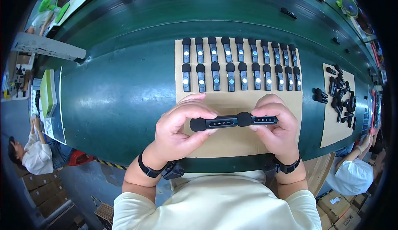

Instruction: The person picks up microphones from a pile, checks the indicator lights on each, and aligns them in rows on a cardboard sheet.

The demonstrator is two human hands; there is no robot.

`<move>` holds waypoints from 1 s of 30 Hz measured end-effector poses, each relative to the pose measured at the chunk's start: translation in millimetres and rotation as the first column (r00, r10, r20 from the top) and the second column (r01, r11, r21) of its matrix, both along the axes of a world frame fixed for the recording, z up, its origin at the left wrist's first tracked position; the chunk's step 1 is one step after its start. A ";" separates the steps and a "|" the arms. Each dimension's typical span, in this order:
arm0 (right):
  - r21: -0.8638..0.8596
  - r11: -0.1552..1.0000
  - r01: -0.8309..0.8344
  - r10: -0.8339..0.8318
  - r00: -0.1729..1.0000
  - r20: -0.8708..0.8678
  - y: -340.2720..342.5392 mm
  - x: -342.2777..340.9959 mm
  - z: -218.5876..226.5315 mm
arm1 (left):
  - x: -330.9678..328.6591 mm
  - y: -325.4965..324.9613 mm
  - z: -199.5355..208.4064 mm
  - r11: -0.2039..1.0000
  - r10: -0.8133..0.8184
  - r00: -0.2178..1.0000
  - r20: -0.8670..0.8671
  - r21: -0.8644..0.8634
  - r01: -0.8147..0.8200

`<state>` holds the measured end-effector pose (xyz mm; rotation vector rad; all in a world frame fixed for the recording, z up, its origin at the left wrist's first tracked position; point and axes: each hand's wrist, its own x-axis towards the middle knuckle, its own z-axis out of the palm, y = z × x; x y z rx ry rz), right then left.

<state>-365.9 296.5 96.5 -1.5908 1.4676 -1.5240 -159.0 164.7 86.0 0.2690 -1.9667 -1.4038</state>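
Observation:
My left hand pinches a small black wireless microphone between thumb and fingertips, its round foam cap pointing left. A second black microphone is pinched in my right hand, and its foam cap meets the end of the first one. Both lie level, end to end, with their small button panels showing. They are held over a brown cardboard sheet. Farther up that sheet stand two neat rows of like microphones, foam caps away from me, each with a lit white or bluish round spot.
On the right, a second cardboard sheet bears a loose pile of black microphones. A few more lie on the green table. At left are a grey beam and a green-and-white box. People sit at both sides.

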 end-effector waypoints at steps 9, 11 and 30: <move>-0.010 1.000 0.016 -0.016 1.000 -0.026 0.8 0.4 -0.5 | 0.0 2.2 0.0 0.999 0.023 1.000 -0.007 0.024 -0.023; -0.013 1.000 0.015 -0.015 1.000 -0.021 0.3 0.6 -0.3 | -0.2 2.3 0.1 0.999 0.027 1.000 -0.006 0.026 -0.027; -0.084 0.996 0.028 -0.019 0.994 0.111 5.3 0.1 2.0 | -6.9 1.2 -2.6 1.000 0.026 1.000 0.005 -0.015 -0.026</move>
